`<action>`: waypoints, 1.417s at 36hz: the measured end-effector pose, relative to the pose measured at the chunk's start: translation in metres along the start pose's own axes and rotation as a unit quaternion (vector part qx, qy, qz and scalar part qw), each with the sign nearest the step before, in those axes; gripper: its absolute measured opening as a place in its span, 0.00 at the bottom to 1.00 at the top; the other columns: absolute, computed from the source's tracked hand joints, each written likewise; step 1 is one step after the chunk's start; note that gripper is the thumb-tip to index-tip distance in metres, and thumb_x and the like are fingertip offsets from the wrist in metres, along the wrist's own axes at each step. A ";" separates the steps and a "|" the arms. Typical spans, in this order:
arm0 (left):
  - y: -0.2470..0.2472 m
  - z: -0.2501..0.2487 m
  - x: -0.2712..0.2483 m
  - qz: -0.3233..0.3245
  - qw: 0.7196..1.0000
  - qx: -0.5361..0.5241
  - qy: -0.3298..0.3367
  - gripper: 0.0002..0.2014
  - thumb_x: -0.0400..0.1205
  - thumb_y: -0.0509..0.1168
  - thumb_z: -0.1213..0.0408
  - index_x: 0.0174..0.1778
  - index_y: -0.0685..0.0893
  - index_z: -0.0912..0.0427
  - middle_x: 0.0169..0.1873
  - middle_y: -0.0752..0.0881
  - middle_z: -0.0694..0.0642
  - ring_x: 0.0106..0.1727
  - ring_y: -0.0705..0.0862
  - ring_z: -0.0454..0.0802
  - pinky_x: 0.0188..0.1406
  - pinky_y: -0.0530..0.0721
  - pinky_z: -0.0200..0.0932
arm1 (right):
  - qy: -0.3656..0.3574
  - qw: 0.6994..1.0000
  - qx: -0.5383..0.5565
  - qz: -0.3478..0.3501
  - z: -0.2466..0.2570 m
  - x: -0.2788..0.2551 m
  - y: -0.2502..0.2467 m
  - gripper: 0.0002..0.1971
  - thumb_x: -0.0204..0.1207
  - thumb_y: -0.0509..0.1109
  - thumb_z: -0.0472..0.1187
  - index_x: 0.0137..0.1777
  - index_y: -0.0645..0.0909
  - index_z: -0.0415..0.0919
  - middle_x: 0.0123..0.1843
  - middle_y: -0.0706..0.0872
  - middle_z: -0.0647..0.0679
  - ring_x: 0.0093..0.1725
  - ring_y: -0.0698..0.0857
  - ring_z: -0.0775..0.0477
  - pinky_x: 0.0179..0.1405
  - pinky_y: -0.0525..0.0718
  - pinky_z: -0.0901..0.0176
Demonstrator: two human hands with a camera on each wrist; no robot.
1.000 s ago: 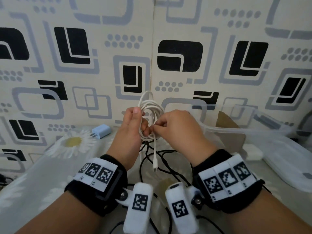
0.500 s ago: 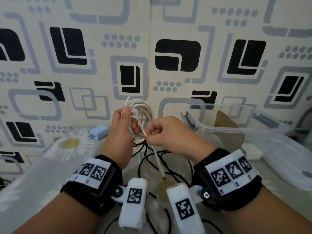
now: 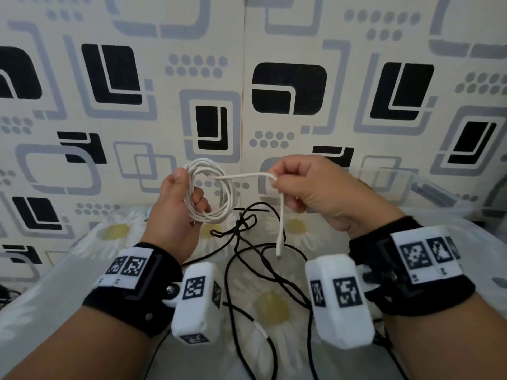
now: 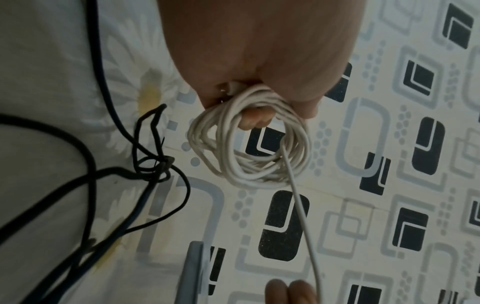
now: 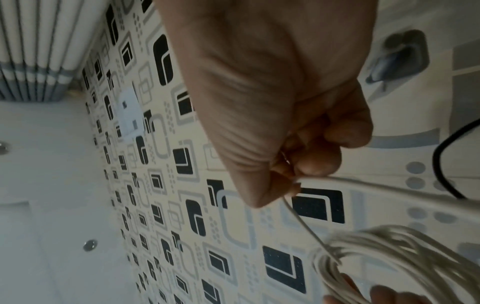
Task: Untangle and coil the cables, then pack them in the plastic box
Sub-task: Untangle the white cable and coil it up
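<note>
My left hand (image 3: 179, 204) holds a coil of white cable (image 3: 210, 194) upright above the table, fingers curled through its loops (image 4: 249, 144). My right hand (image 3: 307, 187) pinches the cable's loose end (image 3: 270, 176) to the right of the coil, pulled taut through it. The tail with its plug (image 3: 279, 250) hangs down from that pinch. In the right wrist view the strand (image 5: 306, 222) runs from my fingertips to the blurred coil (image 5: 405, 257). Tangled black cables (image 3: 247, 242) lie on the table below, with a knot (image 4: 158, 164). The clear plastic box (image 3: 428, 187) stands behind my right hand.
The table has a daisy-print cover (image 3: 274, 305). A patterned wall (image 3: 247, 78) rises close behind. A grey box edge (image 4: 193, 271) shows in the left wrist view. The box's lid (image 3: 491, 259) lies at the far right.
My right hand has moved right and up, drawing the white cable's end out through the coil until it is taut. The left hand keeps holding the coil. The view has shifted slightly.
</note>
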State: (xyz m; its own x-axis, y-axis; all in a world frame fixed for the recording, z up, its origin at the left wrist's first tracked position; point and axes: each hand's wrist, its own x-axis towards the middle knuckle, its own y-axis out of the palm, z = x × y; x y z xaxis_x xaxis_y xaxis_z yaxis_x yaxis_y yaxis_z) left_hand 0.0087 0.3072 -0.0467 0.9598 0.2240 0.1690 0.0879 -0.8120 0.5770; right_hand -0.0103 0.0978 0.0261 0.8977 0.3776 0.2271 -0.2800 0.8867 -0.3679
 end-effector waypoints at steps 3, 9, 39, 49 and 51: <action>-0.001 -0.002 0.000 0.032 0.999 0.005 -0.026 0.13 0.88 0.55 0.50 0.63 0.81 0.45 0.26 0.71 0.48 0.25 0.68 0.43 0.31 0.72 0.37 | 0.005 0.998 0.006 -0.069 -0.001 0.004 -0.005 0.08 0.78 0.68 0.32 0.38 0.80 0.40 0.19 0.76 0.54 0.16 0.72 0.60 0.17 0.69 0.71; 0.005 -0.004 -0.006 0.046 0.996 -0.047 -0.068 0.13 0.89 0.54 0.52 0.55 0.83 0.49 0.26 0.70 0.47 0.20 0.62 0.41 0.20 0.67 0.32 | -0.037 0.985 -0.040 -0.161 -0.004 0.009 -0.004 0.07 0.79 0.69 0.37 0.39 0.82 0.44 0.27 0.81 0.50 0.19 0.75 0.63 0.24 0.71 0.68; 0.015 0.011 -0.017 0.202 0.937 -0.188 -0.213 0.16 0.88 0.50 0.47 0.44 0.76 0.52 0.24 0.73 0.46 0.37 0.49 0.43 0.36 0.70 0.34 | 0.065 0.968 0.209 -0.119 -0.020 0.017 0.025 0.06 0.82 0.66 0.33 0.48 0.82 0.44 0.32 0.88 0.51 0.31 0.83 0.55 0.32 0.82 0.62; 0.014 0.009 -0.017 0.177 0.928 -0.224 -0.237 0.19 0.82 0.58 0.45 0.34 0.75 0.56 0.16 0.68 0.46 0.21 0.64 0.40 0.29 0.67 0.29 | 0.066 0.976 0.175 -0.114 -0.023 0.017 0.032 0.09 0.78 0.65 0.26 0.48 0.82 0.39 0.28 0.87 0.50 0.27 0.86 0.53 0.36 0.89 0.57; 0.011 0.008 -0.017 0.188 0.922 -0.226 -0.251 0.22 0.81 0.58 0.44 0.29 0.75 0.56 0.14 0.67 0.46 0.18 0.67 0.41 0.31 0.65 0.27 | 0.069 0.977 0.168 -0.112 -0.023 0.017 0.035 0.09 0.78 0.64 0.26 0.47 0.82 0.39 0.29 0.87 0.48 0.27 0.86 0.52 0.35 0.89 0.57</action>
State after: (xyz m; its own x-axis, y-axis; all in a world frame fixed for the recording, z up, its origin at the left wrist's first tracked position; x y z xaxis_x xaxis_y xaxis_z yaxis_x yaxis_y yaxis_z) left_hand -0.0043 0.2898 -0.0495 0.9120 -0.3981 0.0988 -0.2876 -0.4489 0.8460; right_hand 0.0034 0.1294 -0.0035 0.9800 0.1445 0.1366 -0.1456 0.9893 -0.0015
